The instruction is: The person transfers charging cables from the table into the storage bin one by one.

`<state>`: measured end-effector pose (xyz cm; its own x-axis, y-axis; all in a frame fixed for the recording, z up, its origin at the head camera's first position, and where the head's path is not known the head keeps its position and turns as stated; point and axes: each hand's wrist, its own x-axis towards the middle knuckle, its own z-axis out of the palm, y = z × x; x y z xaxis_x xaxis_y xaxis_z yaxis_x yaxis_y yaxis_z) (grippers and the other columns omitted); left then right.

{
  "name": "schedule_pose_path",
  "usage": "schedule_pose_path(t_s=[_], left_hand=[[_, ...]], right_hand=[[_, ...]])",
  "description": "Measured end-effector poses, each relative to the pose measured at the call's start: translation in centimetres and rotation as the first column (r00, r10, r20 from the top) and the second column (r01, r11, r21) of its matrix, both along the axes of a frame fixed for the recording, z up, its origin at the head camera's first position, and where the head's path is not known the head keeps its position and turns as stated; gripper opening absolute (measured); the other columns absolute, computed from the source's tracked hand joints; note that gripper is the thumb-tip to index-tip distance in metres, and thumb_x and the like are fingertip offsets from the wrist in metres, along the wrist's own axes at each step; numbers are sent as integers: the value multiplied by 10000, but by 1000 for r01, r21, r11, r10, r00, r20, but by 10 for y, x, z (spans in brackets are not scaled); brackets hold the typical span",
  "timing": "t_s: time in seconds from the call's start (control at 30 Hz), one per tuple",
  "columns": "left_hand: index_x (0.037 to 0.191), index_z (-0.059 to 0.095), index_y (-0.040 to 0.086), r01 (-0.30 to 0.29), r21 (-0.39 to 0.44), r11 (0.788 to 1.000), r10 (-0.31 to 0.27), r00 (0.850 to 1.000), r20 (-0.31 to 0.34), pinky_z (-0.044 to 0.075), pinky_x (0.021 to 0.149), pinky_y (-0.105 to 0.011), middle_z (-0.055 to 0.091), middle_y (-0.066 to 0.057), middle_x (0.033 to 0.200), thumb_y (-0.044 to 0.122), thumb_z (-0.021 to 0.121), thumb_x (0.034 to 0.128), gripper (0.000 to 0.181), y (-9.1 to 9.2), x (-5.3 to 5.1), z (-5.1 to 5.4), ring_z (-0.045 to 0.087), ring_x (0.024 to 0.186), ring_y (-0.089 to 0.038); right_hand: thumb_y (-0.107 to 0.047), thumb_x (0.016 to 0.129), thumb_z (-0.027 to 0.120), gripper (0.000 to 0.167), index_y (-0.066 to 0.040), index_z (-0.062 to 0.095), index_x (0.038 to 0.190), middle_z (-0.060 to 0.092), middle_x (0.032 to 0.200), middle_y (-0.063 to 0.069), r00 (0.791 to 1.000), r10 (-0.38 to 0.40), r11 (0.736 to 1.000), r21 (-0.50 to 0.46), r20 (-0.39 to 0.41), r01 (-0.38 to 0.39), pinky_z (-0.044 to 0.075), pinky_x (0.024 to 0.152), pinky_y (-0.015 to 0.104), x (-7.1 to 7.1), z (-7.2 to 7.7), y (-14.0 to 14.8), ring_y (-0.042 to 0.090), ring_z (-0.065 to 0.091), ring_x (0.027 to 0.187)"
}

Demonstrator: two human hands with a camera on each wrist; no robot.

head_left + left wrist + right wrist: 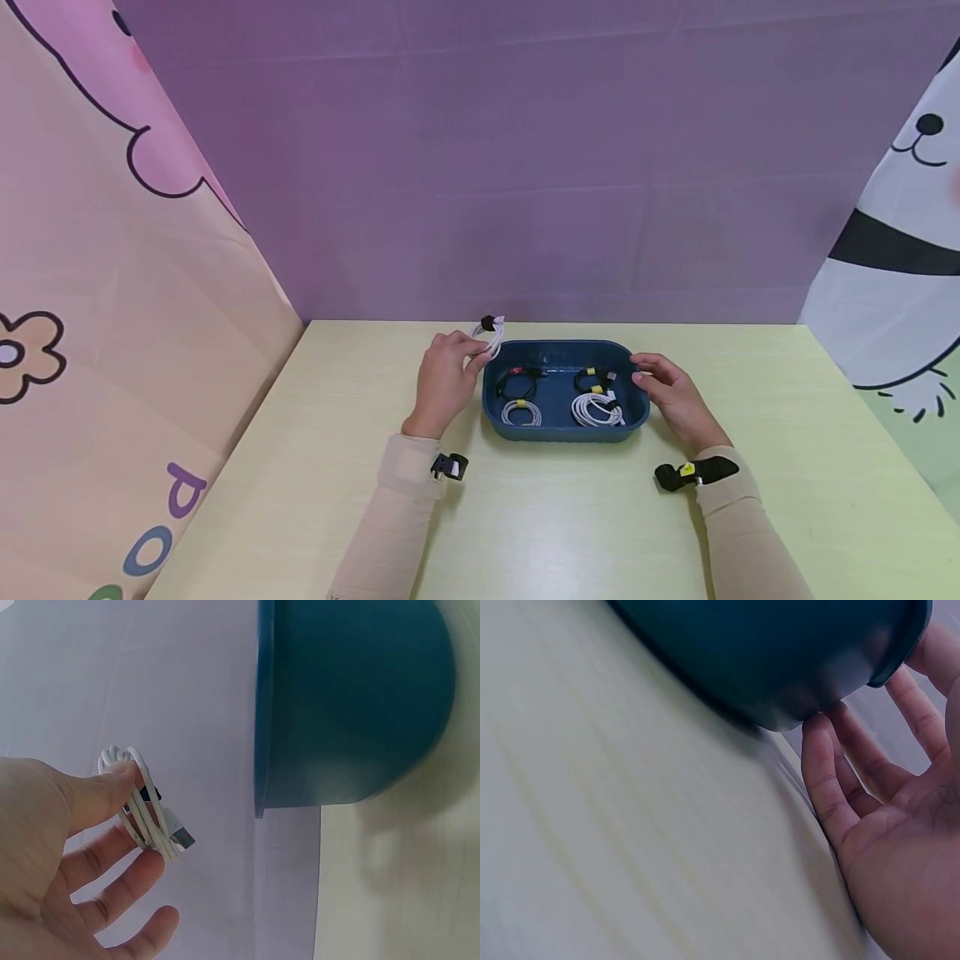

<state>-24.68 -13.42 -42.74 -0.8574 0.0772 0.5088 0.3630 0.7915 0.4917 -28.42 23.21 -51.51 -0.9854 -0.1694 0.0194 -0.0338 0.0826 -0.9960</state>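
My left hand [447, 379] pinches a coiled white USB cable [491, 340] just off the left end of a blue plastic bin [558, 434]. In the left wrist view, the cable [147, 802] sits between thumb and fingers, its metal plug pointing outward and a black tie partly visible. At the bin's right end, my right hand [678, 400] holds the rim with the thumb, while its other fingers touch the outer wall [810, 667]. Inside lie a black cable with red [517, 383], a grey coil [521, 412], a black coil with yellow ties [588, 379] and a white coil [597, 410].
The bin stands on a pale wooden table [558, 517] near its back edge. Behind it hangs a purple cloth [555, 167]. Printed cloths rise at the left [112, 275] and right [900, 317]. Each wrist wears a black strapped camera.
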Motion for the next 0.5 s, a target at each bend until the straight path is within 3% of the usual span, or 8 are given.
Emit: schedule_pose_path(t_s=[0.5], left_hand=[[1098, 805, 104, 21, -39, 999, -21, 1000, -17, 475, 759, -393, 760, -70, 1023, 201, 769, 912, 212, 6, -1, -5, 583, 873, -262]], right_hand=[[-312, 1022, 640, 379, -163, 566, 1362, 525, 1266, -86, 1000, 8, 1000, 6, 14, -8, 496, 927, 131, 1, 2, 0, 59, 562, 1095]])
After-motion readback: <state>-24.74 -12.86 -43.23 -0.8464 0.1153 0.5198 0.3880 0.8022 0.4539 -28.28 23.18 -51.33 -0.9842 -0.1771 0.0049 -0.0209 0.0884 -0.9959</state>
